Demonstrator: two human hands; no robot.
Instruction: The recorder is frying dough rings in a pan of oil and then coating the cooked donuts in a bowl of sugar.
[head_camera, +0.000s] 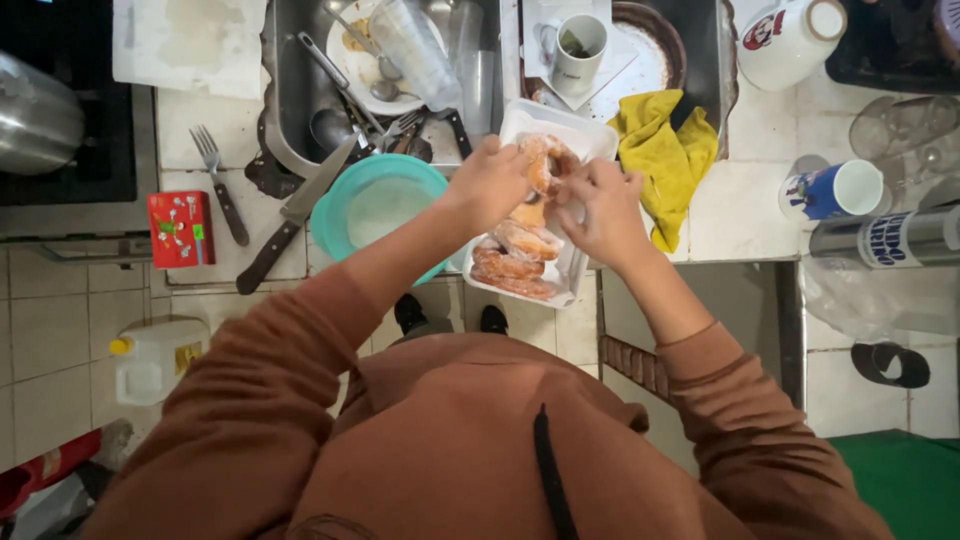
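A white foam tray (584, 135) rests on the counter edge, holding several pieces of raw pinkish meat (510, 262). My left hand (490, 180) and my right hand (605, 205) both grip one piece of meat (547, 160) above the far end of the tray, fingers closed on it from either side. A teal bowl (375, 200) sits just left of the tray, beside my left wrist.
A large knife (295, 215) and a fork (220, 180) lie left of the bowl, near a red box (180, 228). The sink (290, 90) behind holds dirty dishes. A yellow cloth (665, 150), a blue mug (835, 190) and a white jug (790, 40) stand right.
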